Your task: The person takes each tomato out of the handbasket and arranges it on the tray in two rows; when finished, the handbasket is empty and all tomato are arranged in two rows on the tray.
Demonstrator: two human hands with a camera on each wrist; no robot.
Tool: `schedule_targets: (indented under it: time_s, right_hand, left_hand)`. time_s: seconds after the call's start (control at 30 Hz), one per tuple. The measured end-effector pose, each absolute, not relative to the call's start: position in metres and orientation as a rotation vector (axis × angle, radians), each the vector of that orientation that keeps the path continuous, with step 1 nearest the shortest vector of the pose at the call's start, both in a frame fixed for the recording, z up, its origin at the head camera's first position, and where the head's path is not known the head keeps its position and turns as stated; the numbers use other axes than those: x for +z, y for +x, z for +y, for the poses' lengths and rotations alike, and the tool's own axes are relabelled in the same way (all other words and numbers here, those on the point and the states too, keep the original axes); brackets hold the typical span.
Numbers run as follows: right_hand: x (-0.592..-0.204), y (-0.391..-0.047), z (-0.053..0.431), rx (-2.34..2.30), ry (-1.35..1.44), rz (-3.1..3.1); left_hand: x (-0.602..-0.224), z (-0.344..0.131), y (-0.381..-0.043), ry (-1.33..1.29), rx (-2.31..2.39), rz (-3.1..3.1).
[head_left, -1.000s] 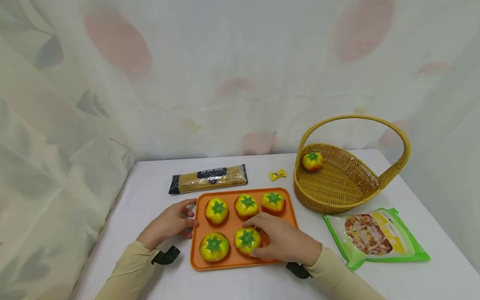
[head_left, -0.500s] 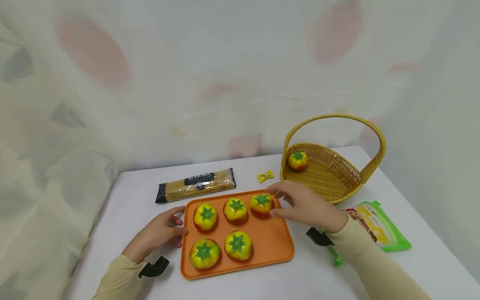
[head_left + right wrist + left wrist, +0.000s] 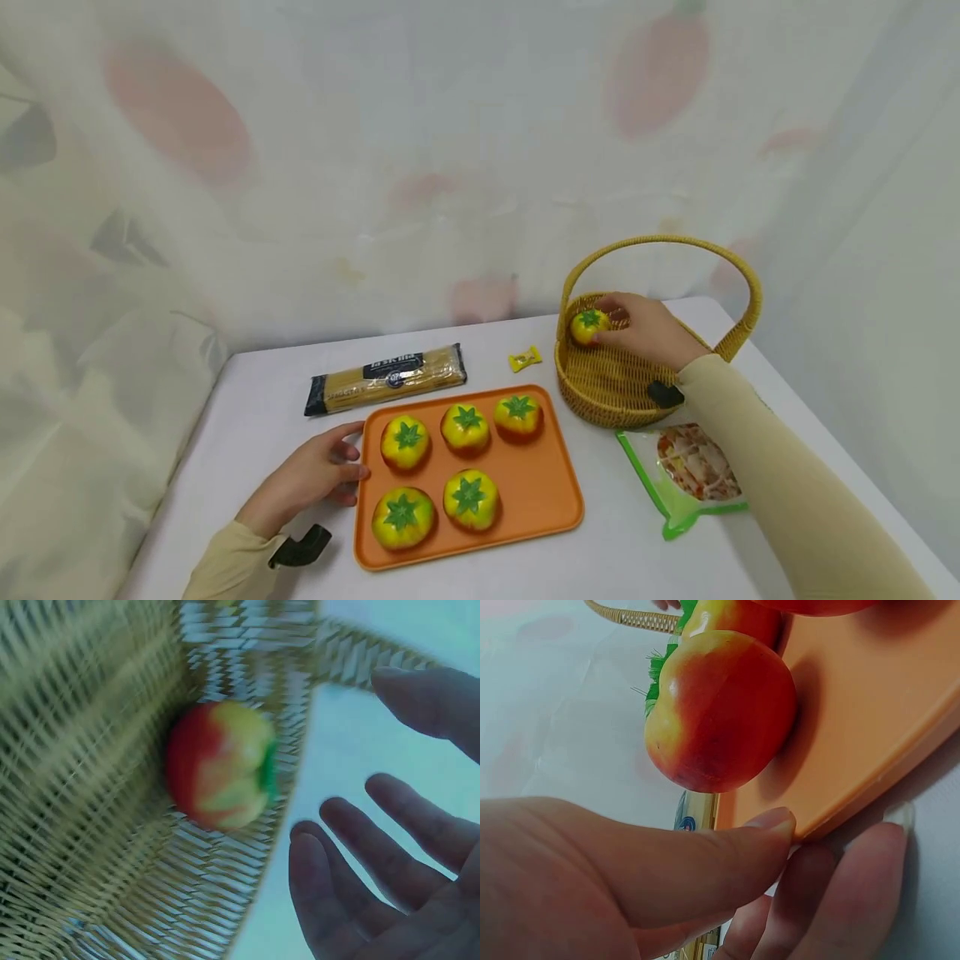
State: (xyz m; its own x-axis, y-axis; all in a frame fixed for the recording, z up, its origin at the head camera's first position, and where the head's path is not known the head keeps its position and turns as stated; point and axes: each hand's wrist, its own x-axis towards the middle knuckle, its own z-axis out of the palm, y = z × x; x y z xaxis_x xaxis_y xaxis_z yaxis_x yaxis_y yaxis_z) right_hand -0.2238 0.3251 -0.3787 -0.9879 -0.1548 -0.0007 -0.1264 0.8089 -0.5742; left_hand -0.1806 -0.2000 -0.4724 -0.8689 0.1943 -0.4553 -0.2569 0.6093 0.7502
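An orange tray [image 3: 525, 529] carries several yellow-red, tomato-like fruits [image 3: 469, 500] with green star-shaped tops. My left hand [image 3: 311, 475] is at its left side, thumb and fingertips holding the rim, the thumb tip right on the edge in the left wrist view. One more such fruit [image 3: 221, 765] sits inside the wicker basket [image 3: 600, 408], against its left wall. My right hand [image 3: 645, 329] reaches over the basket beside this fruit. In the right wrist view its fingers are spread, with a gap between them and the fruit.
A spaghetti pack [image 3: 386, 379] lies behind the tray, and a small yellow wrapped candy [image 3: 525, 358] lies left of the basket. The basket's tall handle [image 3: 660, 239] arches above the right hand. Partly under the right sleeve is a green-edged food bag [image 3: 652, 475].
My right hand has left the tray's fruits and moved right and back to the basket. The left hand stays at the tray's edge. The head view has turned slightly right.
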Motion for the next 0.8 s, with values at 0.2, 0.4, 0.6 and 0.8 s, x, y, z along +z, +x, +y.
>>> schedule_targets:
  time_s: [0.2, 0.4, 0.6, 0.8]
  right_hand:
    - [-0.395, -0.25, 0.333, -0.9, -0.142, 2.916]
    - [-0.41, -0.264, 0.337, -0.89, -0.099, 2.892]
    - [-0.423, -0.272, 0.337, -0.87, -0.082, 2.907]
    - [-0.427, -0.273, 0.336, -0.852, -0.069, 2.912]
  left_hand:
    - [-0.473, -0.2, -0.177, -0.065, 1.217, 2.32]
    - [-0.476, -0.198, -0.176, -0.071, 1.241, 2.31]
    - [-0.48, -0.196, -0.176, -0.08, 1.255, 2.31]
    - [-0.481, -0.194, -0.177, -0.092, 1.239, 2.322]
